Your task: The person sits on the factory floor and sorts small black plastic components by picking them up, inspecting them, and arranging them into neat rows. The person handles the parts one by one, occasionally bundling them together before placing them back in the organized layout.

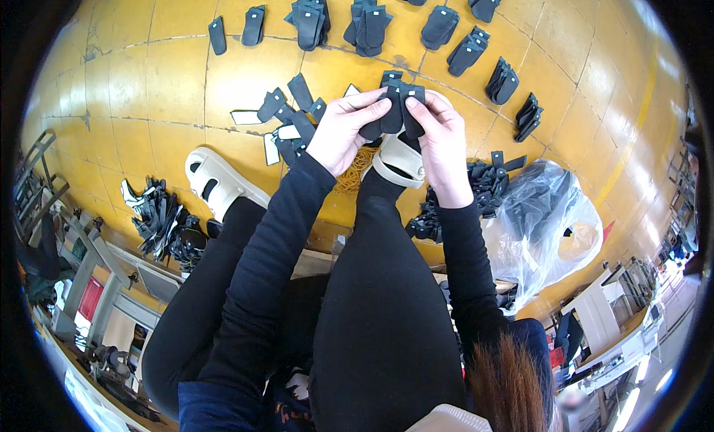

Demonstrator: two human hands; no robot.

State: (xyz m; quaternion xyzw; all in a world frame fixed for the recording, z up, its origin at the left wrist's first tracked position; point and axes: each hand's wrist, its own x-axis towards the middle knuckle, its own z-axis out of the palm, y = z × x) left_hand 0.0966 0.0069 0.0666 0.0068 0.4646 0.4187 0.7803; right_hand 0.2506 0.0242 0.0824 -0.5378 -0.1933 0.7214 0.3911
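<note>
Above my right shoe, several small black tongue-shaped pieces (394,111) with tiny white labels are fanned side by side between my hands. My left hand (346,131) is closed, its thumb pressed on the left piece. In the same way my right hand (440,138) pinches the right-hand piece, thumb on its front. The fingers behind the pieces are hidden. Just left of my left hand, a loose heap of similar black pieces (303,123) lies on the floor, with some white-faced strips (248,117) among them.
Stacks of black pieces (370,27) stand in an arc on the yellow tiled floor (178,75). A clear plastic bag (547,224) with dark contents sits to the right, beside a dark pile (487,187). Another dark heap (160,220) lies left. Yellow cord (353,175) is between my shoes.
</note>
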